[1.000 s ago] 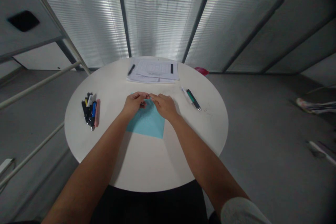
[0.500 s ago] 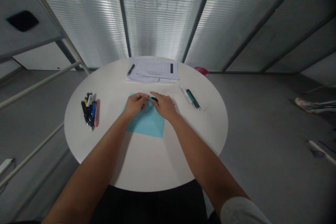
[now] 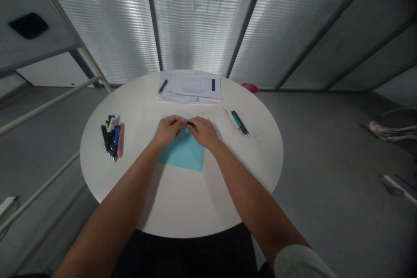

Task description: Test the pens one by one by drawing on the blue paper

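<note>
Held over blue paper, a dark pen, partly hidden, is gripped in the right hand as I watch remotely; the left hand pinches its end. On the white surface, I see a pen cluster left, documents beyond.

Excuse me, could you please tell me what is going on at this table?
A person's left hand and right hand hold a small dark object between their fingertips, over a blue sheet; it is too small to identify. A cluster of pens lies to the left, a green-and-black pen to the right, and papers at the far side.
</note>
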A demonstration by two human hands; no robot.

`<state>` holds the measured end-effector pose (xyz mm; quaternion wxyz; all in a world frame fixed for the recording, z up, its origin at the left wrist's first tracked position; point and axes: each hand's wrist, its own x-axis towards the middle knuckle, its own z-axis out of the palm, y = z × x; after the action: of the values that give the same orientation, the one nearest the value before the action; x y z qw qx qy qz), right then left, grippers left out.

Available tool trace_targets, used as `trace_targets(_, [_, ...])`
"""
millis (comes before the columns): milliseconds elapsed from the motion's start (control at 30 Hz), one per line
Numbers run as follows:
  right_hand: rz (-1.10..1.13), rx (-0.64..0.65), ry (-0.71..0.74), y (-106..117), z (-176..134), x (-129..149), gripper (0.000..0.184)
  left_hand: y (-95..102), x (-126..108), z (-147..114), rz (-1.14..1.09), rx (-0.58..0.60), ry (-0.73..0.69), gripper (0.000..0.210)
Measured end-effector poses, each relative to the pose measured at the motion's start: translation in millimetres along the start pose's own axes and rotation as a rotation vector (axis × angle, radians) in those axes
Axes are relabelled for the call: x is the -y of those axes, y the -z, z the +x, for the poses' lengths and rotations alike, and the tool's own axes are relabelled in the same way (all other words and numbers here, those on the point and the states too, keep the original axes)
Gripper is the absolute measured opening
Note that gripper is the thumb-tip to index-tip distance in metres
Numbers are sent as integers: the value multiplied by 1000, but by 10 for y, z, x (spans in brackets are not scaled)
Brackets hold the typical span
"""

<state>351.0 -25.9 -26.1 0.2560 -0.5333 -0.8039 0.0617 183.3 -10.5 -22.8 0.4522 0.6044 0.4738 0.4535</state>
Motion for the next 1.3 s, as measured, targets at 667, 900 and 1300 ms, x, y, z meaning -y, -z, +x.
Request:
trace_targets(667, [30,5,-23,9,0,19,25,-16,-9,-18,-112,33,37,21])
trace_targets(900, [29,2,-20,4,6,19,25,-25,-57,-39,-161,45,40,24])
trace_targets(1300, [15,-25,-11,-8,3,16,23,-37,-33,-31,-153,36,33,21])
